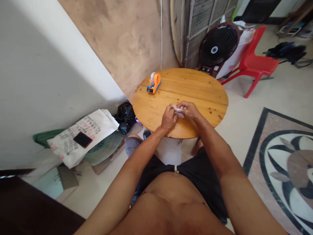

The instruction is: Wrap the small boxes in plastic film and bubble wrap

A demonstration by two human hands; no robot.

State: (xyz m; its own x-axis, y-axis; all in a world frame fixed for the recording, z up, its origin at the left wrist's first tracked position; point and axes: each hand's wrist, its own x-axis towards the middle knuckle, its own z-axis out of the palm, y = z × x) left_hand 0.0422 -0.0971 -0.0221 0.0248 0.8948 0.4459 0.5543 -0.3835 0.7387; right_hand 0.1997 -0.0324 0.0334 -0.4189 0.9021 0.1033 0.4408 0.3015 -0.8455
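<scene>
"At the near edge of the round worktop, what's that pinched between the two hands?"

"Some clear plastic, all crumpled. I can't make out whether it's a bag or a loose piece of film."

"Which hand has hold of it?"

"Both do. The left hand is curled nearly closed, with its fingertips nipping one side. The right hand has the other side between thumb and fingers, drawn in tight. They're close together, just the plastic between them."

"Is it resting on the wood?"

"Can't tell from this angle. It's over the worktop, anyway, and the lower fold hangs under the fingers."

"Anything else up there?"

"A tape dispenser, orange and blue with a pale roll, standing near the far left edge, well apart from the hands."

"And round about?"

"On the left there's a white sack with printed lettering, and a dark phone lying flat on it. A black plastic bag sits between the sack and the worktop. Past the far right edge stands a round black appliance, with a red chair just beside it."
</scene>
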